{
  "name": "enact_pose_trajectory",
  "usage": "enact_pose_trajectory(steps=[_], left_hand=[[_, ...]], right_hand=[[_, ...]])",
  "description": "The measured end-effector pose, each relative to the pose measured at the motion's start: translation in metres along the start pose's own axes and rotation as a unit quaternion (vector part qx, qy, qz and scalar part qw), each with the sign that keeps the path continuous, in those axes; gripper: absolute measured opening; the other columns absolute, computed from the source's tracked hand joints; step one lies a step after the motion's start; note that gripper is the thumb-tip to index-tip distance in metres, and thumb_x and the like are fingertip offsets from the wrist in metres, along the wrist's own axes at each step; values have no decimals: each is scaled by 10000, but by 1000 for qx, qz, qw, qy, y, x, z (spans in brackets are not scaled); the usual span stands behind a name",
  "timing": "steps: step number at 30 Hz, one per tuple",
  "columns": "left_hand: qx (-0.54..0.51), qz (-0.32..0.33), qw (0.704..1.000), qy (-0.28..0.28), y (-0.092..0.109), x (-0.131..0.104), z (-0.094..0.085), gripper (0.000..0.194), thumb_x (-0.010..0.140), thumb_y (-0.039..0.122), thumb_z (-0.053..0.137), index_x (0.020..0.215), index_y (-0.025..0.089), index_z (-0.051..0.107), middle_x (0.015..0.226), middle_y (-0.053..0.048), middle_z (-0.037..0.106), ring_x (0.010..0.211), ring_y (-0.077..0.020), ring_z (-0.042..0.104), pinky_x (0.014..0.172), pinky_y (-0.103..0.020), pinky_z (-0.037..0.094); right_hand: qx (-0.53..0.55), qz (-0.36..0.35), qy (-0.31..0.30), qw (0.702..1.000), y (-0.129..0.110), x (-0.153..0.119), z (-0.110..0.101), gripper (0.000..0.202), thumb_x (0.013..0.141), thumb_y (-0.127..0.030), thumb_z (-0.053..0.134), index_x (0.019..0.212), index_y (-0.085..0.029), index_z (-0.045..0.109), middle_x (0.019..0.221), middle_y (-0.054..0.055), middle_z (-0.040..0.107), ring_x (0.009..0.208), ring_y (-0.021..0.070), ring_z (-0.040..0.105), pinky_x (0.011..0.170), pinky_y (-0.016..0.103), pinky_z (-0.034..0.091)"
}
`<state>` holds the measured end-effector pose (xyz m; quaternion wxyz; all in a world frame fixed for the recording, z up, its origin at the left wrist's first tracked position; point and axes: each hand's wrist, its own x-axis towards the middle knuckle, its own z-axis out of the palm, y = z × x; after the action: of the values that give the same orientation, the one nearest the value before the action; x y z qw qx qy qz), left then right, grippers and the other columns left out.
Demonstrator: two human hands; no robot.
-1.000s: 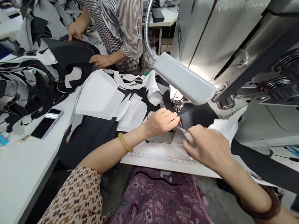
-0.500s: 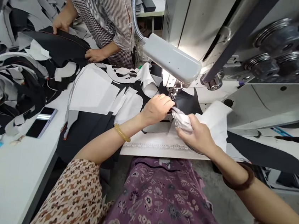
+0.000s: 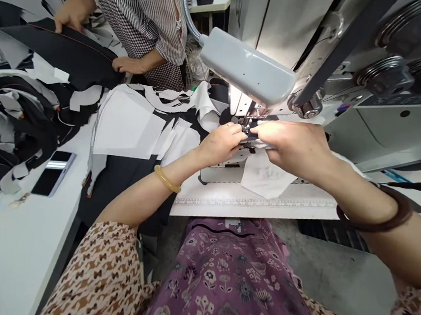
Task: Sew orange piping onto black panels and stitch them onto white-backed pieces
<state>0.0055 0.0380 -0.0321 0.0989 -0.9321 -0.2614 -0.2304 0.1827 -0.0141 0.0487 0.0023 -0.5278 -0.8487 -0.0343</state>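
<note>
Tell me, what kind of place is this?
Probably a clothing factory or sewing workshop: a big sewing machine with a lamp, and heaps of cut fabric pieces on the table.

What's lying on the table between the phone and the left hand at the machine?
In the head view, between the phone and the left hand lie overlapping white cut pieces on top of a dark fabric panel; no bare table shows along that stretch.
</note>
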Motion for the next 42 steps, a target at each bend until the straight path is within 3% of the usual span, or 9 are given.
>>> enact_pose_trajectory(steps=[3,8,12,17,23,28,35,39,42], left_hand=[[5,-2,1000,20,0,-1,5,122,808,133,454,809,166,571,766,-40,552,727,-166,497,612,-276,369],[64,-16,993,102,3,-7,13,95,803,198,496,739,187,566,724,-28,558,694,-166,473,586,-295,299],[59,3,986,155,3,-9,16,126,839,229,472,768,192,569,723,-22,601,665,-155,485,598,-311,280],[103,-2,968,228,11,-13,34,194,891,211,423,789,189,586,643,-6,628,576,-124,517,587,-328,265],[23,4,992,122,14,-29,39,198,892,146,466,1020,216,600,845,-27,703,774,-134,656,658,-315,395],[32,22,991,128,9,-36,33,254,884,132,482,1093,228,591,938,-30,706,894,-144,661,779,-313,459],[70,25,980,182,-3,-30,32,227,889,112,447,1021,214,602,908,-15,714,861,-124,659,785,-315,448],[47,18,990,135,-6,-23,23,213,905,136,401,965,208,592,888,-22,706,810,-114,636,724,-306,427],[29,59,994,91,-5,-17,18,235,911,168,368,806,194,576,974,-34,688,799,-121,609,678,-300,421]], right_hand=[[-12,6,-44,999,0,3,-3,169,663,-116,427,780,-179,532,826,-18,588,693,106,425,519,252,149],[-32,4,-68,997,0,0,-5,167,650,-136,440,756,-199,553,678,-15,505,576,92,272,528,251,135],[-37,-39,-44,998,-7,-3,-1,196,674,-110,412,744,-198,573,646,-3,472,551,92,230,534,251,125],[-37,-106,-36,993,-8,-12,10,262,763,-34,307,697,-132,541,616,38,462,513,80,237,523,258,116],[-40,-109,-81,990,9,-17,22,235,742,-19,324,714,-138,525,692,39,528,544,87,331,517,256,98],[-27,-108,-70,991,5,-15,24,214,704,-3,339,705,-142,502,667,24,522,547,91,357,520,260,100],[-50,-86,-70,993,-2,-9,25,215,719,-4,329,734,-148,487,684,27,519,618,109,438,499,249,88],[-56,-75,-53,994,-3,-9,29,214,724,-8,321,729,-149,483,672,28,503,612,111,428,497,253,82],[-53,-75,-45,995,-3,-11,31,224,720,-7,312,728,-149,485,659,31,490,600,111,412,498,258,82]])
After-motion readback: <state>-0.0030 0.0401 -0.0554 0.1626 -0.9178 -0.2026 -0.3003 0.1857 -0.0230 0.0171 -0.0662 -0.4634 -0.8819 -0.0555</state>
